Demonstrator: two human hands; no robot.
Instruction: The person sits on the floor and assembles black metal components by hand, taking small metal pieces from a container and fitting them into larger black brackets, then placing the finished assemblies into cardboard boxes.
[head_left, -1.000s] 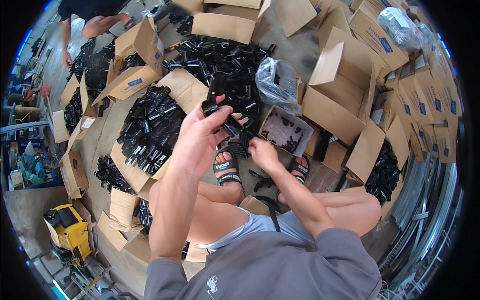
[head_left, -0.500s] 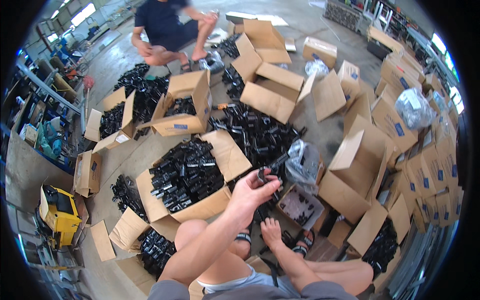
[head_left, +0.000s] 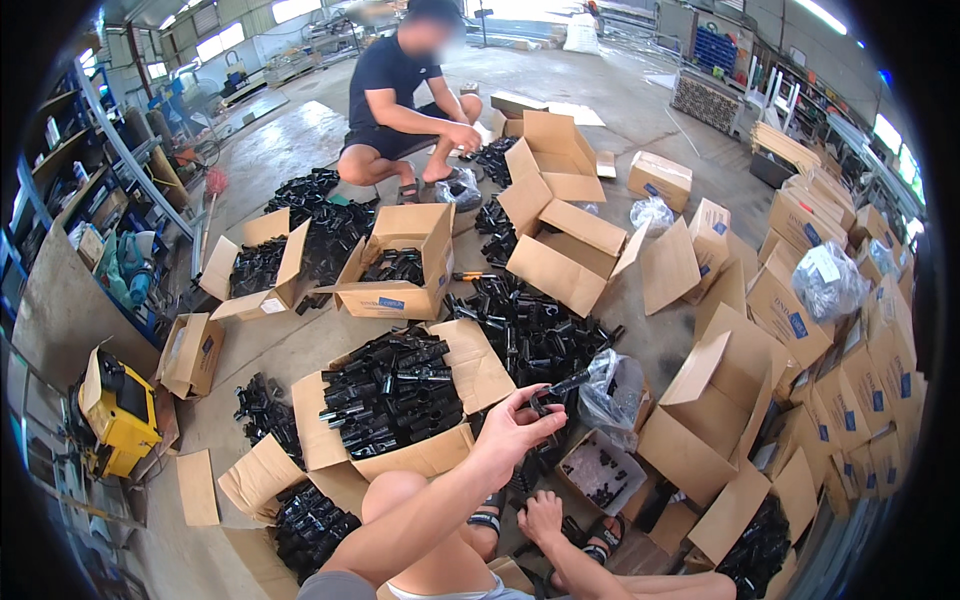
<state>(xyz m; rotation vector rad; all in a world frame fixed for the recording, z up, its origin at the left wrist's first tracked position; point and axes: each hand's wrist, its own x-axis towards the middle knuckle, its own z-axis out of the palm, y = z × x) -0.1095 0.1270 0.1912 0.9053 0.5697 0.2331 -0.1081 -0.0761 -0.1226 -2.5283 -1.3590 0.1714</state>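
One black plastic part (head_left: pixel 560 385) sits pinched in your left hand (head_left: pixel 515 432), fingers closed on it, lifted over the full open box (head_left: pixel 395 405) so it clears the heap. Your right hand (head_left: pixel 540 515) rests low by your sandalled feet; I cannot tell whether its grip holds anything. A clear bag (head_left: pixel 612 385) lies just beside the part (handy reach). Farther off, another person (head_left: pixel 405 95) crouches among boxes on the floor.

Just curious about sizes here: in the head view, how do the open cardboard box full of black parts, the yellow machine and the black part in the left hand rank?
1. Open cardboard box full of black parts, largest.
2. Yellow machine.
3. Black part pinched by the left hand, smallest.
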